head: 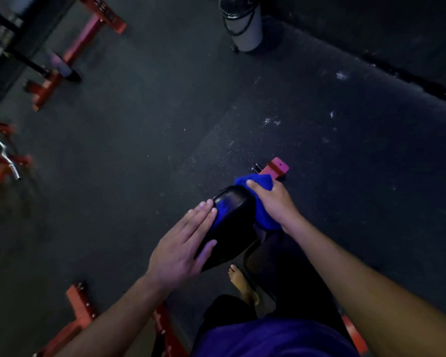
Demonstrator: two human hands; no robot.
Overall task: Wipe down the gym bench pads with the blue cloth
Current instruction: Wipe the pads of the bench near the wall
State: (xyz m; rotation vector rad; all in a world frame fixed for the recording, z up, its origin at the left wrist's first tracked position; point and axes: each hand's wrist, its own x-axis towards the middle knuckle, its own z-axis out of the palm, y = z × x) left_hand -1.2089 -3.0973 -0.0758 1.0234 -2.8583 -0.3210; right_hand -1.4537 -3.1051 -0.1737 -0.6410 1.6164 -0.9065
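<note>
dim gym floor, viewed from above. a glossy black bench pad (232, 222), smooth vinyl-like surface with a rounded end, was seen at centre frame, tilted away from the viewer, a blue reflection caught on its sheen.

the left hand (183, 243) was laid flat against the pad's left side, fingers (204, 210) straight and close together, nothing grasped; the thumb was rested across the pad's upper surface.

the blue cloth (258, 182), soft and bunched, was found draped over the pad's far right edge and trailing down its right side. it was gripped by the right hand (273, 202), fingers curled down over the fabric, knuckles uppermost, the cloth pressed against the pad.

a red metal frame end (277, 167), square-cut and matte, was noted just beyond the cloth, with a small bolt or pin beside it. the floor (165, 124) was recorded as dark rubber matting, speckled, with pale scuffs toward the right.

a bare foot (242, 282) was observed on the floor below the pad. a purple garment (268, 338) was seen at the bottom edge.

further red steel frames (83, 39) were noted at upper left, blurred. a pale cylindrical container (245, 27) with a dark domed top and a looped hose was stood on the floor at top centre, well apart from the pad.
</note>
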